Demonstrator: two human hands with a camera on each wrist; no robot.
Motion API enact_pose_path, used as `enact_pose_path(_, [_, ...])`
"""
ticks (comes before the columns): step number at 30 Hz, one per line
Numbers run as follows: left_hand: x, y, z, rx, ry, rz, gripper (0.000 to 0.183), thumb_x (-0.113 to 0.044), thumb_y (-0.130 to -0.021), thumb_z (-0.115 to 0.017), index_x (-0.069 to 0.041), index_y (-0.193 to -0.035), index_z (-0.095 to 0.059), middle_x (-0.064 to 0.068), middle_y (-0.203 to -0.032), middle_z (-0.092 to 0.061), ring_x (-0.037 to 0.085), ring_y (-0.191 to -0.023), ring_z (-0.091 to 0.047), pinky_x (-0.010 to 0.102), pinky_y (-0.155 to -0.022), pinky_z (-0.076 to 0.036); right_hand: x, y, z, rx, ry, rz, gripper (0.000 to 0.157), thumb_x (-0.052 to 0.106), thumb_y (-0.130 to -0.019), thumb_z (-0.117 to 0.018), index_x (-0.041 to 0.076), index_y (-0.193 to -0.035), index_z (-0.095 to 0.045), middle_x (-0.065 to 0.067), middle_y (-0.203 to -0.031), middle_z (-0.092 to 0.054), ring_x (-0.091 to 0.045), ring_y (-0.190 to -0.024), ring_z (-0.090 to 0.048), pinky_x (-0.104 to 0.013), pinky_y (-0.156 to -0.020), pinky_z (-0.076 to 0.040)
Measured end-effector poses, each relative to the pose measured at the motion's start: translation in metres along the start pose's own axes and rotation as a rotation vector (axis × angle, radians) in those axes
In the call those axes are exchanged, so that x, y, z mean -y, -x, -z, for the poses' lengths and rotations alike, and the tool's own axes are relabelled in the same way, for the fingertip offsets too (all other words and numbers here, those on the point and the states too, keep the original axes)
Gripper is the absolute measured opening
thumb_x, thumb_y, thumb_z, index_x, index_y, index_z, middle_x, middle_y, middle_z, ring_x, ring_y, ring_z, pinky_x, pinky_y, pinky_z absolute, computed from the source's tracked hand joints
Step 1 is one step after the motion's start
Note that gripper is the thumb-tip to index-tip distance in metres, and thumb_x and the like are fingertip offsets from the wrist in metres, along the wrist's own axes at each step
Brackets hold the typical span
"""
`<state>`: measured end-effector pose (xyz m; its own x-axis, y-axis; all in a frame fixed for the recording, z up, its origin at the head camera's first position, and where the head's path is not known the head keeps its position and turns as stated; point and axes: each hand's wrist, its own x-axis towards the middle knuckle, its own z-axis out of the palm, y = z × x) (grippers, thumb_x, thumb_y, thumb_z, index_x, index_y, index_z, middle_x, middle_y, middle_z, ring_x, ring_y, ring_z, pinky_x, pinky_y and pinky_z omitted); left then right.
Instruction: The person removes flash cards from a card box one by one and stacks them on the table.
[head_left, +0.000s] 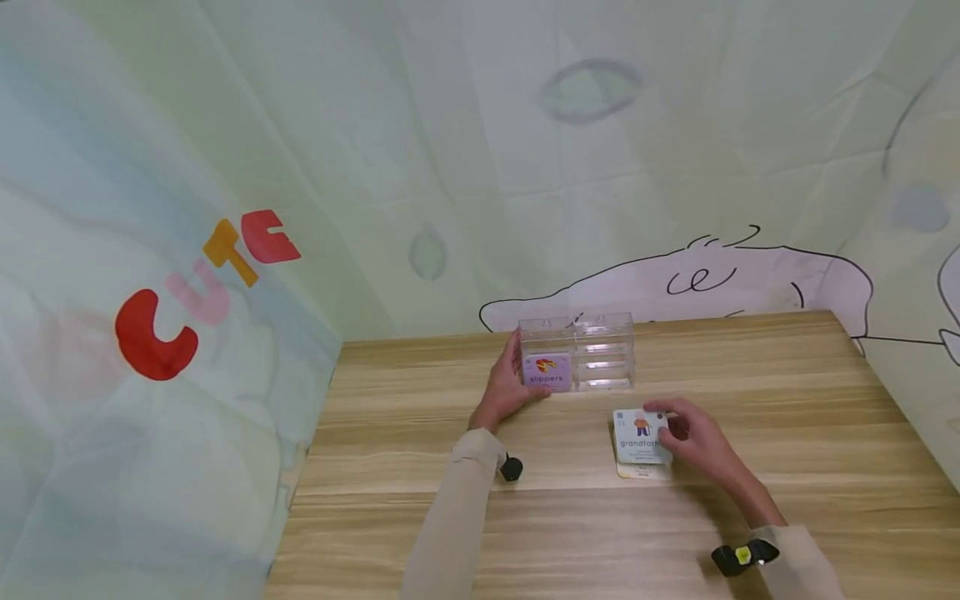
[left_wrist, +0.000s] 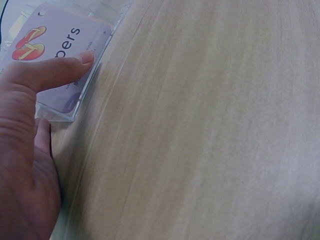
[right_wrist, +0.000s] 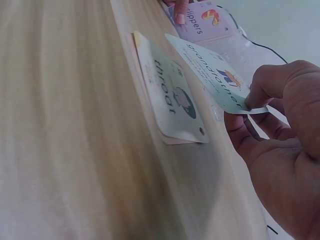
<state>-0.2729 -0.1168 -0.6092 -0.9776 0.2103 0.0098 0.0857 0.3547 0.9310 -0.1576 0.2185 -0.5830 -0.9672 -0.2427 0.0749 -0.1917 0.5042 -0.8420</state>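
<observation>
Grandfather card (head_left: 637,434) pinched, close to the clear rack (head_left: 604,365)

From where I stand, it comes down to a slant: the rack lies beyond the card and to its left, its right column the nearer one. The right hand (head_left: 699,439) pinches the card by its right side, thumb on the face, fingers beneath, so the card reaches leftward from the fingertips, its longer side running roughly left to right. It is held tilted above the throat card (right_wrist: 172,95), apart from it.

The left hand (head_left: 507,387) grips the rack's left side, thumb over the slippers card (head_left: 547,373) at the near end of the left column. The right hand is the nearer to the grandfather card.

All this is on a wood-grain table (head_left: 375,467), pushed towards a pale printed backdrop (head_left: 465,183) with colourful letters (head_left: 159,354) on the left.
</observation>
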Motion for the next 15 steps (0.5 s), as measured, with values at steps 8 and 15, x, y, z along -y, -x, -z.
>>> enact_pose_path(8, [0.0003, 0.0001, 0.0006, -0.005, -0.001, 0.011, 0.127, -0.004, -0.073, -0.094, -0.027, -0.168, -0.013, 0.002, -0.169, -0.029, 0.022, -0.151, -0.035, 0.033, -0.123, -0.030, -0.0056, 0.0084, -0.0050, 0.017, -0.039, -0.023, 0.043, -0.011, -0.091, -0.063, 0.000, -0.132, -0.065, -0.019, -0.130, -0.065, -0.029, -0.105, -0.063, -0.018, -0.087, -0.054])
enact_pose_path(15, [-0.0012, 0.0007, 0.0001, -0.006, -0.007, 0.024, 0.127, -0.005, -0.073, -0.094, -0.027, -0.168, -0.012, 0.001, -0.169, -0.028, 0.021, -0.151, -0.035, 0.032, -0.123, -0.030, -0.0062, 0.0110, -0.0084, 0.028, -0.039, -0.035, 0.041, -0.012, -0.090, -0.063, -0.001, -0.130, -0.065, -0.020, -0.126, -0.065, -0.028, -0.100, -0.064, -0.022, -0.082, -0.057])
